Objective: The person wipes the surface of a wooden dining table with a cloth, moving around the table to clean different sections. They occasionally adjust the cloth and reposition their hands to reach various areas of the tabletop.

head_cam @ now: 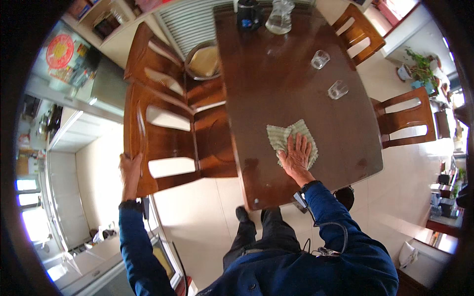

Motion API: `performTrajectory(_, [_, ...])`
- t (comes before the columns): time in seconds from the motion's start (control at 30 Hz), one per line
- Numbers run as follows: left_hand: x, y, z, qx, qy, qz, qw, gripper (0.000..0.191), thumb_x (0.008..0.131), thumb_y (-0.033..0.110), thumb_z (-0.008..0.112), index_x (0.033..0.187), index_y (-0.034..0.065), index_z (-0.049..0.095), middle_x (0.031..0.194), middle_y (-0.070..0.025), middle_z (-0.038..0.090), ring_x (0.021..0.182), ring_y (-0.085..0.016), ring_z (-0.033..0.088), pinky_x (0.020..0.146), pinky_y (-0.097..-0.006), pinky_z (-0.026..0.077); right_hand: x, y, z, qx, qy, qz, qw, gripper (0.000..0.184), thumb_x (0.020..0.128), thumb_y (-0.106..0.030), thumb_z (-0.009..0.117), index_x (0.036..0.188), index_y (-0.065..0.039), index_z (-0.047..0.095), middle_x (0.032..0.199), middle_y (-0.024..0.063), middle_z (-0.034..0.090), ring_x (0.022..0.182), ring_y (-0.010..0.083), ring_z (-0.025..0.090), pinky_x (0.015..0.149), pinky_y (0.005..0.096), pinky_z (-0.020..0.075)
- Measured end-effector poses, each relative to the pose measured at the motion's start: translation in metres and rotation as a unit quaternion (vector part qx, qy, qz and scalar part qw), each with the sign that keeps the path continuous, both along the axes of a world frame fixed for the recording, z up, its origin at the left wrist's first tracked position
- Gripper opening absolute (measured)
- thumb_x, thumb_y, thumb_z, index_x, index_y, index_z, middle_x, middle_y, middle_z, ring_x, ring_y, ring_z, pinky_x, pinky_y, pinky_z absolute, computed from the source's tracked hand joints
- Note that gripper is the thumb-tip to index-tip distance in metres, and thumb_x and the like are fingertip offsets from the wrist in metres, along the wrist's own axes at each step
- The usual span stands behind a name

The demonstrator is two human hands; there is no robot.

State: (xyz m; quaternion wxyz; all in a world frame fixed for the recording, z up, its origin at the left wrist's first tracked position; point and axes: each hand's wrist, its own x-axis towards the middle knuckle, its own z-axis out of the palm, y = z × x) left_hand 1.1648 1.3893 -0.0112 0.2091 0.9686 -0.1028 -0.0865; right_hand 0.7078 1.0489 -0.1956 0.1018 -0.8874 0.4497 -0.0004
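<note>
My right hand (pixel 297 153) lies flat on a pale green ribbed cloth (pixel 280 137), its fingers stretched out and a little apart. Beneath is a dark brown wooden dining table (pixel 259 100) with a glossy top. Part of the cloth is hidden under my palm. To the left, my left hand (pixel 131 168) grips the outer top edge of a wooden chair's backrest (pixel 135 140); its fingertips are mostly hidden behind the wood. The seat (pixel 214 140) of this chair reaches to the table's left edge.
Two clear glasses (pixel 320 59) (pixel 338 90) stand right of centre on the table. A glass pitcher (pixel 280 18) and a black kettle (pixel 249 14) are at the far end. A metal basin (pixel 203 61) rests on the second left chair. More chairs (pixel 407 117) line the right side.
</note>
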Motion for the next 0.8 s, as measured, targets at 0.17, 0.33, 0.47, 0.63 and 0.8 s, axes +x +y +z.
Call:
performTrajectory(0.17, [0.008, -0.001, -0.010, 0.037, -0.091, -0.025, 0.995, 0.062, 0.089, 0.041, 0.075, 0.129, -0.0029, 0.056, 0.106, -0.0259, 0.073, 0.083, -0.036, 0.075, 0.072, -0.0446, 0.060, -0.011, 0.061, 0.001, 0.004, -0.015, 0.026, 1.000, 0.079, 0.100, -0.054, 0.053, 0.158, -0.001, 0.039, 0.169, 0.0313, 0.019, 0.155, 0.0536, 0.016, 0.124, 0.0689, 0.0080])
performTrajectory(0.33, [-0.001, -0.010, 0.009, 0.039, -0.006, 0.001, 0.999, 0.063, 0.090, 0.037, 0.075, 0.134, -0.0033, 0.054, 0.109, -0.0263, 0.072, 0.085, -0.035, 0.076, 0.070, -0.0408, 0.061, -0.011, 0.095, 0.010, 0.015, -0.009, 0.084, 0.996, 0.076, 0.101, -0.055, 0.052, 0.154, -0.001, 0.044, 0.168, 0.0322, 0.018, 0.155, 0.0548, 0.013, 0.122, 0.0713, 0.0082])
performTrajectory(0.47, [-0.010, -0.017, 0.016, 0.026, 0.039, 0.023, 0.999, 0.065, 0.091, 0.037, 0.075, 0.137, -0.0030, 0.052, 0.112, -0.0263, 0.072, 0.087, -0.035, 0.076, 0.070, -0.0390, 0.062, 0.004, 0.081, 0.019, 0.010, -0.037, 0.140, 0.989, 0.068, 0.099, -0.052, 0.058, 0.147, -0.004, 0.050, 0.163, 0.0301, 0.030, 0.149, 0.0544, 0.026, 0.119, 0.0713, 0.0158])
performTrajectory(0.63, [-0.002, -0.017, 0.012, 0.037, 0.055, 0.049, 0.997, 0.067, 0.090, 0.039, 0.076, 0.136, -0.0033, 0.053, 0.122, -0.0293, 0.069, 0.107, -0.039, 0.072, 0.095, -0.0471, 0.057, 0.061, 0.036, 0.020, 0.007, -0.052, 0.148, 0.988, 0.076, 0.100, -0.054, 0.055, 0.159, -0.009, 0.041, 0.166, 0.0268, 0.029, 0.154, 0.0495, 0.023, 0.124, 0.0655, 0.0147])
performTrajectory(0.8, [0.012, -0.010, -0.003, 0.067, -0.026, 0.017, 0.997, 0.071, 0.089, 0.041, 0.076, 0.137, -0.0058, 0.052, 0.126, -0.0296, 0.068, 0.114, -0.043, 0.068, 0.100, -0.0472, 0.054, 0.077, 0.019, 0.011, 0.015, -0.052, 0.138, 0.989, 0.074, 0.105, -0.056, 0.046, 0.164, -0.013, 0.033, 0.171, 0.0213, 0.025, 0.158, 0.0455, 0.017, 0.127, 0.0618, 0.0109])
